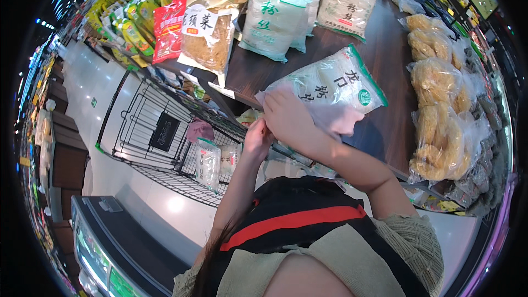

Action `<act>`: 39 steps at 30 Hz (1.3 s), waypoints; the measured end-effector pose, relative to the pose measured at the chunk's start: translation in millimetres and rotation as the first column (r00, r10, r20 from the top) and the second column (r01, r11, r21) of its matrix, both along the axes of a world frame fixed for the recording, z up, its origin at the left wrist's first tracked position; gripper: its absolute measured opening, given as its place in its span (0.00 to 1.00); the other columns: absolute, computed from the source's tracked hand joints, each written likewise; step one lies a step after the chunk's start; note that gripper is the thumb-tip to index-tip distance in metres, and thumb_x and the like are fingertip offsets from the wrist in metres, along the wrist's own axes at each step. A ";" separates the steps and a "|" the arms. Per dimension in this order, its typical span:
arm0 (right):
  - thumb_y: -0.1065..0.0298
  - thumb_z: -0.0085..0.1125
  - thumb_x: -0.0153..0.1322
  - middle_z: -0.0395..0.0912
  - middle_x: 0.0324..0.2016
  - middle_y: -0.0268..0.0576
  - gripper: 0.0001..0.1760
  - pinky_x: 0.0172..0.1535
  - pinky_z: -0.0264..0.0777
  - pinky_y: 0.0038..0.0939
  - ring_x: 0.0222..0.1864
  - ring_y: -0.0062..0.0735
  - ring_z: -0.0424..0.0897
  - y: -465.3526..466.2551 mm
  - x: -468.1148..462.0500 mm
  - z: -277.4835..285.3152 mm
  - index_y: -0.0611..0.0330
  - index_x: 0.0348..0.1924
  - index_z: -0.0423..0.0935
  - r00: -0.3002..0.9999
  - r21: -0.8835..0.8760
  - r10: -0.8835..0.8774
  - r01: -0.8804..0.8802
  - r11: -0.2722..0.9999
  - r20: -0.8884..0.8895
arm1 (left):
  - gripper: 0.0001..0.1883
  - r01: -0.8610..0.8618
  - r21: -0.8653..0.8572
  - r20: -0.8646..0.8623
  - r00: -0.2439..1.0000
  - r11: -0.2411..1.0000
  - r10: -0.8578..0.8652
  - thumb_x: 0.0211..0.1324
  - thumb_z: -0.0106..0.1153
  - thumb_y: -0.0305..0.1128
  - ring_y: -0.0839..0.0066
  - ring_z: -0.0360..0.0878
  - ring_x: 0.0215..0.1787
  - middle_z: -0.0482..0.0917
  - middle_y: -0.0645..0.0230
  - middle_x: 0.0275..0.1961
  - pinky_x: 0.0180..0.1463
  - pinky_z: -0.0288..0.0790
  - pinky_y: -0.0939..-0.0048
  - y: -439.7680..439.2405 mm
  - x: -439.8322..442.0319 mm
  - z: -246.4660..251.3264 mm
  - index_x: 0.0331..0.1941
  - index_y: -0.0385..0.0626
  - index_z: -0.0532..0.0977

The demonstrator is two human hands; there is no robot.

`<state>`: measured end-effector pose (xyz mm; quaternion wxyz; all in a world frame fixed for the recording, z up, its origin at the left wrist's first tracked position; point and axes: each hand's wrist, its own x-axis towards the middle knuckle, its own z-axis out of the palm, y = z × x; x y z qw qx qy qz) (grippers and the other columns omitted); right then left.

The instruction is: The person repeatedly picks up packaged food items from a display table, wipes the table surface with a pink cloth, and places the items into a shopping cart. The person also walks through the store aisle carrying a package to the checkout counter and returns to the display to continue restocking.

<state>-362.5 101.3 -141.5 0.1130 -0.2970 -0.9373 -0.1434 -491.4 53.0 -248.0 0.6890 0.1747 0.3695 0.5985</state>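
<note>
A clear plastic bag of dried glass noodles (330, 80), green along its sealed edge and bearing dark writing, lies tilted over the front of a dark wooden display table (381, 140). My right hand (286, 113) grips its near left end, with bent fingers. Just below, the fingers of my left hand (259, 138) are bent up against my right fingers; what lies between them is hidden. A pale pink cloth (340, 120) shows from under my right forearm, beside the bag's lower side.
Left of the table stands a wire shopping cart (142, 107) holding a noodle bag (208, 165) and a pink cloth bundle (200, 130). Upright food packets (212, 29) line the table's back. Clear bags of yellowish food (439, 82) border the right. A chest freezer (123, 243) stands behind left.
</note>
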 end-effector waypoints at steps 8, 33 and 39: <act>0.75 0.62 0.62 0.85 0.41 0.38 0.12 0.51 0.78 0.34 0.48 0.35 0.84 -89.9 86.6 9.1 0.58 0.39 0.84 0.889 -0.465 0.035 -0.272 0.843 -0.457 | 0.17 0.077 0.029 0.007 0.997 0.997 -0.077 0.77 0.50 0.42 0.72 0.83 0.52 0.83 0.66 0.52 0.55 0.78 0.64 -1.4 1.4 10.2 0.57 0.43 0.75; 0.59 0.49 0.84 0.81 0.58 0.53 0.23 0.65 0.69 0.37 0.60 0.43 0.78 53.1 297.1 -50.2 0.70 0.63 0.75 0.324 -0.582 -0.663 0.320 0.748 -0.675 | 0.13 0.517 0.672 -0.694 0.191 0.530 0.694 0.61 0.66 0.34 0.58 0.85 0.56 0.79 0.58 0.66 0.53 0.82 0.62 -5.2 6.8 127.6 0.44 0.39 0.78; 0.58 0.45 0.84 0.76 0.62 0.55 0.25 0.69 0.62 0.41 0.66 0.47 0.72 56.8 272.9 4.4 0.70 0.66 0.72 0.070 -0.473 -0.483 0.125 0.872 -0.873 | 0.09 0.541 0.690 -0.551 -0.038 0.480 0.834 0.58 0.62 0.26 0.53 0.70 0.73 0.70 0.61 0.74 0.69 0.74 0.58 8.8 -6.7 89.0 0.40 0.40 0.74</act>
